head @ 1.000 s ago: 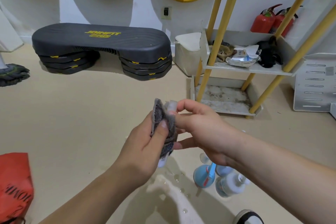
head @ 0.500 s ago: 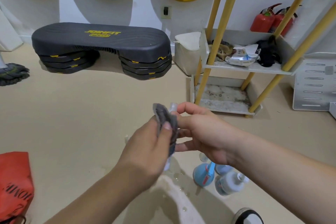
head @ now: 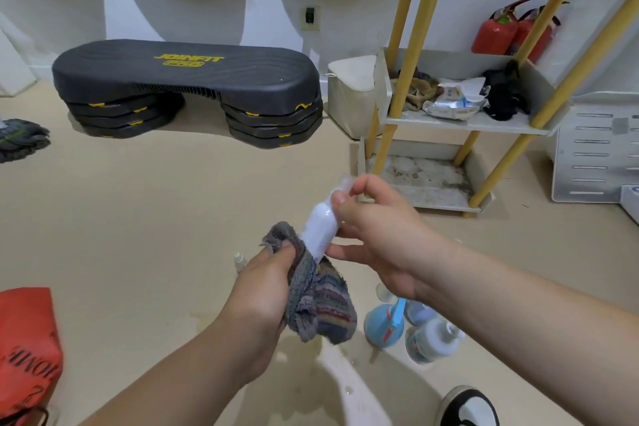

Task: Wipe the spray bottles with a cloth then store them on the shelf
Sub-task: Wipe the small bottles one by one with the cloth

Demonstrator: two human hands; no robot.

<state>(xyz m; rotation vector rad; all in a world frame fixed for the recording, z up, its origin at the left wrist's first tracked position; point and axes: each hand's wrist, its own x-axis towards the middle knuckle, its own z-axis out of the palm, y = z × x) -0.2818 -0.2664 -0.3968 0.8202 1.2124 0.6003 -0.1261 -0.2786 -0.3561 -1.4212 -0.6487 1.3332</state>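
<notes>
My right hand (head: 377, 235) pinches a small white spray bottle (head: 320, 230) near its clear cap, holding it tilted in mid-air. My left hand (head: 266, 282) grips a grey striped cloth (head: 318, 297) bunched around the bottle's lower end. On the floor below my right forearm stand a blue spray bottle (head: 383, 323) and a white labelled bottle (head: 432, 339), with another partly hidden behind them. A tiny bottle (head: 239, 261) peeks out beside my left hand. The shelf unit (head: 466, 121) with yellow legs stands at the back right.
The shelf's middle tier holds rags, a wipes pack (head: 456, 102) and a black item. A black step platform (head: 186, 90) sits at the back, a red bag (head: 27, 349) at the left, a white panel (head: 594, 156) at the right, my shoe (head: 466, 405) below. The floor is wet near my feet.
My left hand has slid the cloth down from the bottle's top to its lower end, baring the white body. My right hand still holds the top.
</notes>
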